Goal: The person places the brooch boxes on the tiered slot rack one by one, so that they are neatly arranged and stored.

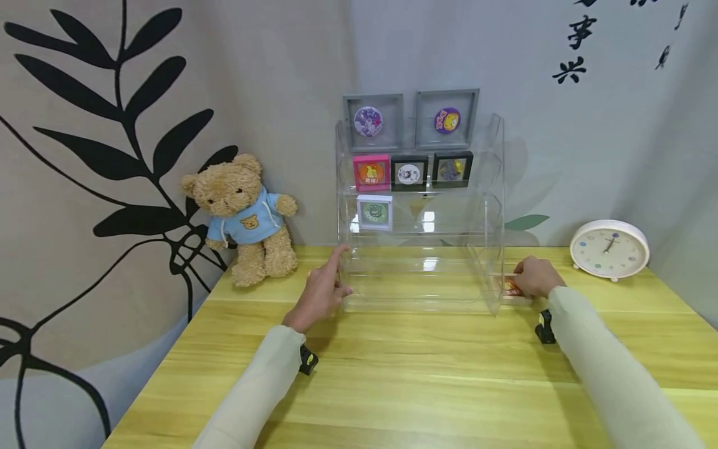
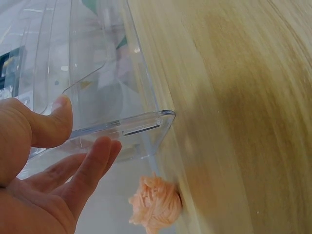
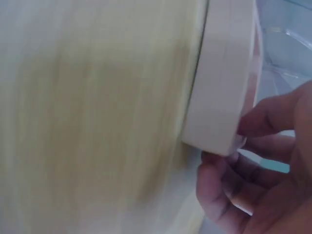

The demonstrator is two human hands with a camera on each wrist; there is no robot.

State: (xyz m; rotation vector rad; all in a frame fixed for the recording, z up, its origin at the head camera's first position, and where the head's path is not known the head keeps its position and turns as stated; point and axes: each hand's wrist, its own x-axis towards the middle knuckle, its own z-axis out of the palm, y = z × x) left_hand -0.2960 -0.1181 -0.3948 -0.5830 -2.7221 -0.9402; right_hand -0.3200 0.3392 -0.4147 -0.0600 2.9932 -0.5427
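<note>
A clear tiered display stand (image 1: pixel 415 293) stands on the wooden table. My left hand (image 1: pixel 321 288) is at its left side; in the left wrist view, the thumb (image 2: pixel 61 119) and fingers lie on opposite faces of the side panel. To the right of the stand, my right hand (image 1: pixel 540 276) holds a pale pink square frame (image 1: pixel 516 300) with a red and orange picture inside. The right wrist view shows fingertips pinching one corner of this frame (image 3: pixel 219 92), whose side lies close to the table. Part of the frame is hidden behind the hand.
Grey frames (image 1: pixel 381 103) with round badges top the stand. Below are a pink frame (image 1: pixel 371 187), two black frames (image 1: pixel 409 187) and a white frame (image 1: pixel 374 198). A teddy bear (image 1: pixel 247 218) stands left, a white clock (image 1: pixel 610 249) right. A peach-coloured ruffled lump (image 2: pixel 155 202) shows near the stand.
</note>
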